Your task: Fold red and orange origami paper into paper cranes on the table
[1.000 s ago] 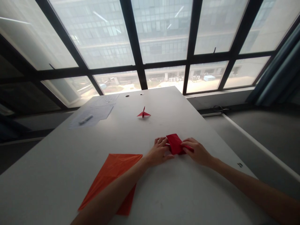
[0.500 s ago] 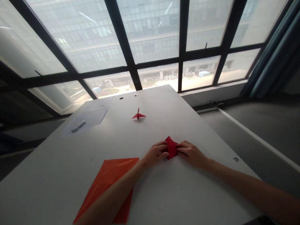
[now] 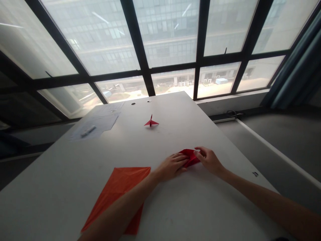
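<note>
A small folded sheet of red paper point(image 3: 191, 156) lies on the white table between my hands. My left hand point(image 3: 172, 166) rests flat over its left part, fingers stretched out and pressing on it. At the paper's right edge is my right hand point(image 3: 210, 162), with thumb and forefinger around a raised flap. The fingers cover both ends of the sheet. Farther up the table stands a folded red paper crane point(image 3: 151, 122), wings spread. Under my left forearm lies a larger orange paper sheet point(image 3: 116, 187), partly hidden by the arm.
White printed sheets point(image 3: 105, 120) lie at the table's far left, with a grey-white pen-like object point(image 3: 88, 131) on them. Near the far edge is a round cable hole point(image 3: 133, 103). Windows rise behind the table point(image 3: 170, 134), and a blue curtain point(image 3: 283, 80) hangs at the right.
The red paper has turned and now spreads wider sideways. My left hand has moved from its left edge to lie flat on it; my right hand has shifted slightly right. The view has moved slightly.
</note>
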`<state>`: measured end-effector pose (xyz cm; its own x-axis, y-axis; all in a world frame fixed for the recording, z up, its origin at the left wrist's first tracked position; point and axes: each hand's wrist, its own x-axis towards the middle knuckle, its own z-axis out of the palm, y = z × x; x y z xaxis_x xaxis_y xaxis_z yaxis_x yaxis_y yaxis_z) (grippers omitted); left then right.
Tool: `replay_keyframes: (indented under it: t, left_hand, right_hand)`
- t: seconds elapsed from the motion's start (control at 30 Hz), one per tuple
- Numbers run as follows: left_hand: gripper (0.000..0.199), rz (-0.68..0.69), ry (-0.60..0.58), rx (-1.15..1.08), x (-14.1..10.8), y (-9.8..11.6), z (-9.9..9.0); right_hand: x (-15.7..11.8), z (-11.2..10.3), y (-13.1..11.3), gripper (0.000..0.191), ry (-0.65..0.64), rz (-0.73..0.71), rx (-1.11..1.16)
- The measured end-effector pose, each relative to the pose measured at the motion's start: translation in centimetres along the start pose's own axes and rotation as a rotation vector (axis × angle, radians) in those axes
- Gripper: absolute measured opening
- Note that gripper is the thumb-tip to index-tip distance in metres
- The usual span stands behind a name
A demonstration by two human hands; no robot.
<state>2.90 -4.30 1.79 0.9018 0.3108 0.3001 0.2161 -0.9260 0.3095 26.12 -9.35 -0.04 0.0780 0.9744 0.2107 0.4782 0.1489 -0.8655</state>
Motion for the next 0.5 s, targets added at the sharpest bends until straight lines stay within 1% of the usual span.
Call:
replay_keyframes:
  t: [0.07, 0.13, 0.17, 0.23, 0.3, 0.33, 0.37, 0.4, 0.47, 0.5]
  left_hand:
    - [0.038, -0.003, 0.026, 0.021, 0.0, 0.1, 0.2]
    - [0.037, -0.049, 0.098, 0.044, -0.1, 0.0, 0.3]
    - [0.040, -0.092, 0.145, 0.060, -0.1, 0.0, 0.4]
    - [0.058, -0.200, 0.222, 0.083, -0.1, -0.3, 0.6]
    - [0.079, -0.310, 0.227, 0.059, -0.2, -0.7, 0.7]
    - [0.084, -0.351, 0.209, 0.029, -0.3, -1.0, 0.7]
    - [0.084, -0.374, 0.187, -0.007, -0.3, -1.2, 0.7]
    - [0.078, -0.380, 0.171, -0.044, -0.4, -1.3, 0.7]
    - [0.060, -0.355, 0.163, -0.104, -0.5, -1.5, 0.7]
    - [0.049, -0.338, 0.168, -0.123, -0.6, -1.5, 0.7]
  right_hand:
    - [0.3, 0.1, 0.1, 0.027, 0.004, 0.029, -0.014]
    - [0.4, 0.3, 0.3, 0.020, -0.002, 0.010, -0.030]
    - [0.4, 0.3, 0.4, 0.019, -0.006, -0.002, -0.037]
    - [0.4, 0.4, 0.5, 0.019, -0.010, -0.013, -0.052]
    - [0.4, 0.4, 0.6, 0.019, -0.019, -0.014, -0.070]
    - [0.5, 0.3, 0.7, 0.019, -0.023, -0.008, -0.078]
    - [0.5, 0.2, 0.7, 0.020, -0.027, 0.001, -0.083]
    - [0.6, 0.2, 0.7, 0.021, -0.030, 0.009, -0.089]
    - [0.7, 0.0, 0.7, 0.024, -0.022, -0.005, -0.108]
    - [0.7, -0.1, 0.6, 0.025, -0.011, -0.043, -0.123]
